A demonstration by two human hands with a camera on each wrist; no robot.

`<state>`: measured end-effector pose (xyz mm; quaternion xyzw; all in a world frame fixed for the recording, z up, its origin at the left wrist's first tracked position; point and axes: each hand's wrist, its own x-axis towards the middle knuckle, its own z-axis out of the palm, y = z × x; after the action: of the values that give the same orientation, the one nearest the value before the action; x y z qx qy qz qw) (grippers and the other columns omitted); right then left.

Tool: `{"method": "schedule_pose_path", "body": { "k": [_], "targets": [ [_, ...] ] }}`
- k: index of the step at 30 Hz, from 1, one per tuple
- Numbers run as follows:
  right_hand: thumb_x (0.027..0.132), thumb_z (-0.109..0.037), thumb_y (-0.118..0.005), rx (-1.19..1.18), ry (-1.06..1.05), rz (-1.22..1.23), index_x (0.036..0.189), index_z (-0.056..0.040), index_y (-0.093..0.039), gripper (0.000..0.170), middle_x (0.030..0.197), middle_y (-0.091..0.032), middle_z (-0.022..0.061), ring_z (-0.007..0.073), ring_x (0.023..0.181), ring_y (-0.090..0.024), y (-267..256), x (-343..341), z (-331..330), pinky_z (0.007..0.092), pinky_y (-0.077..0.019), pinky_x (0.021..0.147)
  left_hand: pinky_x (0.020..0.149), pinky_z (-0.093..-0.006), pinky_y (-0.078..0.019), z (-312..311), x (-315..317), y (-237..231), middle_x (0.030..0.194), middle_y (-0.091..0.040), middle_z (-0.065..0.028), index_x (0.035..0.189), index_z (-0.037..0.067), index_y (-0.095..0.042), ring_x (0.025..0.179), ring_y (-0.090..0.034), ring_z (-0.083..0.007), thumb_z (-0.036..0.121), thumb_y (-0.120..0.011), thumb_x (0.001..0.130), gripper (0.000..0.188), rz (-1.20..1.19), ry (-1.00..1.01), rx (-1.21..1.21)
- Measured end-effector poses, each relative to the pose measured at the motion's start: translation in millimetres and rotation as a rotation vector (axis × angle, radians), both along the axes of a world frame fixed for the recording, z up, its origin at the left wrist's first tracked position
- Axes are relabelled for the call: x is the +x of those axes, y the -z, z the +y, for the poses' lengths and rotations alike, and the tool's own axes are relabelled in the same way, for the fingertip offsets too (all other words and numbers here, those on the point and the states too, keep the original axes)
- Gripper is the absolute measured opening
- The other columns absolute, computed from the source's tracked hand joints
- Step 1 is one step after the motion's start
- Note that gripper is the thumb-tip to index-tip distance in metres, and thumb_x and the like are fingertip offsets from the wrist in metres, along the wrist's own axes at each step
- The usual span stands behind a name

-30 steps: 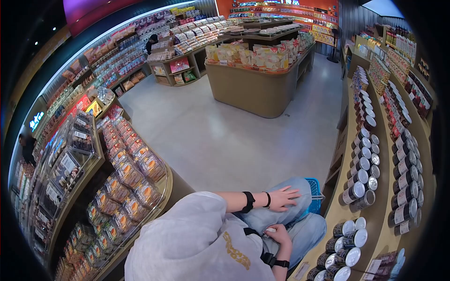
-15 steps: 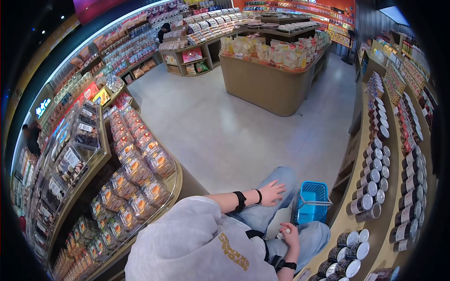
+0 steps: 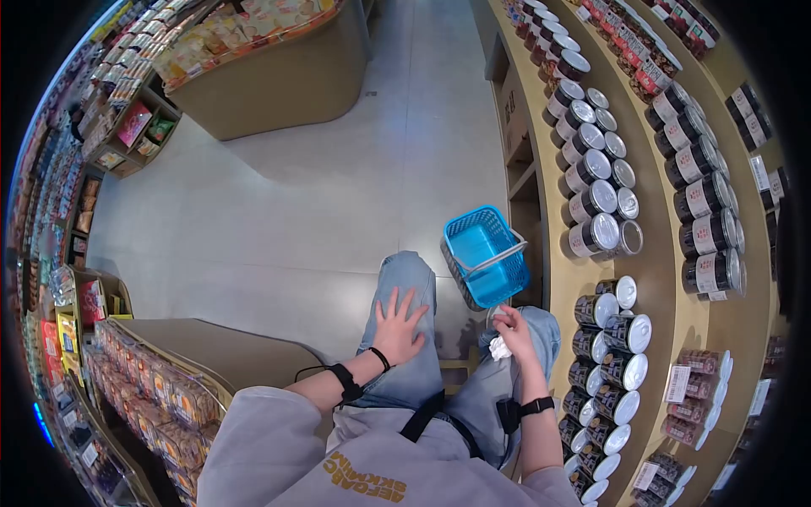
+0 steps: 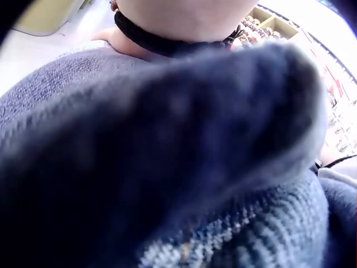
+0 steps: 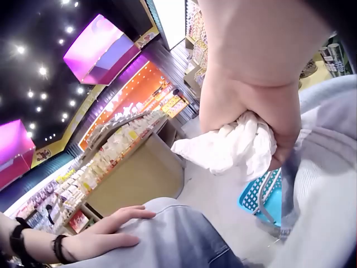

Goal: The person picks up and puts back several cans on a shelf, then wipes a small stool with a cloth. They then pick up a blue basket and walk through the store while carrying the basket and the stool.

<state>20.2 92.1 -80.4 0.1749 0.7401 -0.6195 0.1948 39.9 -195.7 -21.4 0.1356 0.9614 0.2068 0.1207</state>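
Note:
My left hand [image 3: 397, 328] rests with fingers spread on the left thigh of the jeans [image 3: 405, 275], near the knee. In the left wrist view, blurred denim fills most of the frame, and the fingers are hidden. Over the other leg, my right hand [image 3: 517, 331] holds a crumpled white tissue [image 5: 234, 146] in curled fingers; part of it hangs out below the palm in the right wrist view. Just beyond that hand, a blue plastic basket [image 3: 477, 245] with a grey handle stands on the floor in front of the right knee.
A wooden shelf [image 3: 574, 270] with rows of cans [image 3: 591, 198] runs close along the right. At the left is a display counter [image 3: 245, 342] with clear packages [image 3: 160, 389]. A rounded island counter [image 3: 270, 93] holding bags stands ahead, across the grey floor [image 3: 279, 220].
The head view has tilted down and swung right, so the whole basket shows. My right hand has moved forward from the lap with the tissue. The left hand stays on the thigh.

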Motion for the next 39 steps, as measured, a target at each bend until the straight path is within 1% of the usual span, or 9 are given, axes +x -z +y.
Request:
{"method": "schedule_pose_path", "body": {
  "k": [8, 15, 17, 23, 24, 25, 28, 33, 39],
  "targets": [
    [0.068, -0.025, -0.076, 0.086, 0.209, -0.273, 0.137, 0.0063, -0.018, 0.095, 0.128, -0.04, 0.0235, 0.028, 0.114, -0.047, 78, -123, 8, 0.0348, -0.0399, 0.092, 0.099, -0.0644, -0.0129, 2, -21, -8, 0.142, -0.023, -0.0145, 0.119, 0.017, -0.051, 0.133, -0.013, -0.0404, 0.026, -0.059, 0.07, 0.051, -0.11, -0.029, 0.028],
    [0.072, -0.024, -0.074, -0.198, 0.408, -0.434, 0.139, 0.0053, -0.011, 0.096, 0.131, -0.038, 0.0206, 0.0274, 0.114, -0.046, 122, -146, 13, 0.0356, -0.0398, 0.092, 0.1, -0.06, -0.0156, 3, -67, -27, 0.14, -0.03, -0.0118, 0.115, 0.021, -0.054, 0.13, -0.02, -0.0399, 0.025, -0.06, 0.067, 0.048, -0.327, -0.04, 0.024],
    [0.074, -0.021, -0.072, -0.285, 0.508, -0.519, 0.139, 0.0052, -0.012, 0.092, 0.129, -0.042, 0.019, 0.0264, 0.111, -0.049, 77, -180, 10, 0.0359, -0.0416, 0.09, 0.101, -0.0591, -0.0156, 3, -79, -37, 0.14, -0.031, -0.0117, 0.114, 0.021, -0.054, 0.13, -0.021, -0.0401, 0.024, -0.06, 0.067, 0.048, -0.382, -0.074, 0.024],
    [0.073, -0.017, -0.072, -0.163, 0.543, -0.622, 0.14, 0.0038, -0.008, 0.095, 0.12, -0.048, 0.0217, 0.0255, 0.097, -0.058, 125, -220, 37, 0.0361, -0.0498, 0.074, 0.102, -0.0568, -0.0164, -1, -94, -68, 0.139, -0.032, -0.0123, 0.113, 0.021, -0.055, 0.13, -0.02, -0.0401, 0.023, -0.058, 0.069, 0.044, -0.52, -0.104, 0.005],
    [0.073, -0.016, -0.071, -0.258, 0.573, -0.68, 0.138, 0.0047, -0.01, 0.092, 0.113, -0.052, 0.0211, 0.0251, 0.089, -0.06, 135, -224, 40, 0.0381, -0.0511, 0.069, 0.102, -0.0554, -0.0177, -3, -95, -72, 0.138, -0.033, -0.0134, 0.113, 0.02, -0.055, 0.13, -0.021, -0.0408, 0.022, -0.058, 0.068, 0.045, -0.545, -0.106, 0.01],
    [0.076, -0.018, -0.068, -0.281, 0.613, -0.68, 0.127, 0.0043, -0.034, 0.066, 0.098, -0.059, 0.0158, 0.0235, 0.078, -0.062, 154, -221, 42, 0.0389, -0.0517, 0.063, 0.102, -0.054, -0.0189, -5, -95, -75, 0.137, -0.034, -0.0144, 0.112, 0.019, -0.055, 0.129, -0.022, -0.0415, 0.021, -0.058, 0.067, 0.045, -0.566, -0.108, 0.014],
    [0.083, -0.021, -0.06, -0.483, 0.656, -0.741, 0.093, -0.0048, -0.057, 0.02, 0.081, -0.061, 0.0064, 0.0211, 0.07, -0.062, 168, -226, 36, 0.0371, -0.0513, 0.06, 0.102, -0.0537, -0.0192, -6, -92, -83, 0.137, -0.034, -0.0141, 0.112, 0.019, -0.055, 0.128, -0.023, -0.0414, 0.02, -0.058, 0.067, 0.045, -0.641, -0.147, 0.006],
    [0.085, -0.023, -0.056, -0.538, 0.658, -0.798, 0.094, -0.0074, -0.056, 0.018, 0.082, -0.06, 0.0052, 0.0223, 0.07, -0.061, 175, -239, 19, 0.0381, -0.051, 0.061, 0.102, -0.0565, -0.0181, -12, -76, -87, 0.138, -0.033, -0.0107, 0.113, 0.022, -0.054, 0.129, -0.022, -0.0394, 0.022, -0.058, 0.069, 0.044, -0.729, -0.216, 0.02],
    [0.09, -0.028, -0.047, -0.324, 0.534, -0.907, 0.102, -0.005, -0.052, 0.026, 0.085, -0.06, 0.0095, 0.0266, 0.074, -0.06, 139, -260, -12, 0.0425, -0.0513, 0.065, 0.101, -0.0552, -0.021, -22, -65, -88, 0.135, -0.035, -0.011, 0.113, 0.021, -0.053, 0.127, -0.026, -0.0382, 0.024, -0.057, 0.07, 0.043, -0.724, -0.285, 0.091]
  ]
}}
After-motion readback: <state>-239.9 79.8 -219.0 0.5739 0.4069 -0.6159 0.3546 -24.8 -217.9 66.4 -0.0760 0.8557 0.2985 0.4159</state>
